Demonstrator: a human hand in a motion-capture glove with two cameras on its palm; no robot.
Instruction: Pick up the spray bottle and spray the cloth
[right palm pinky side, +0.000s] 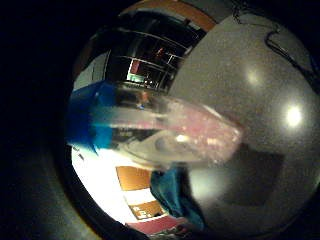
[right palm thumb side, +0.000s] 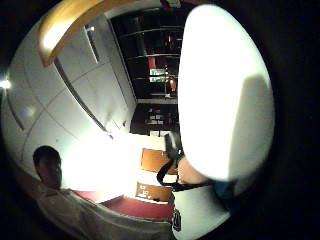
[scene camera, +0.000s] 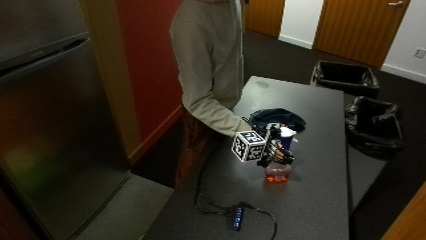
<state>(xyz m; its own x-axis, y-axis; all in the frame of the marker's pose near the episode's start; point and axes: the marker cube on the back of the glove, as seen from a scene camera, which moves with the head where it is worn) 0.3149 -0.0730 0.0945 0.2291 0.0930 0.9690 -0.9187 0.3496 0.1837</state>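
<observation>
In the outside view my gloved right hand (scene camera: 275, 151) grips the neck of a clear spray bottle (scene camera: 277, 173) with pink liquid in its base. The bottle stands upright at or just above the grey table (scene camera: 313, 200); I cannot tell which. Its white spray head (scene camera: 287, 132) points toward a dark blue cloth (scene camera: 278, 118), which lies bunched on the table just beyond it. The little finger side palm view shows the bottle (right palm pinky side: 190, 132) close to the palm, with a blue part (right palm pinky side: 85, 120) at one end and the cloth (right palm pinky side: 172, 192) behind. The bottle (right palm thumb side: 225, 90) fills the thumb side view.
Two black bins (scene camera: 346, 77) (scene camera: 374, 125) stand on the floor past the table's far side. A small hub with a cable (scene camera: 236, 218) lies near the table's near end. A steel fridge (scene camera: 53, 125) stands at the left.
</observation>
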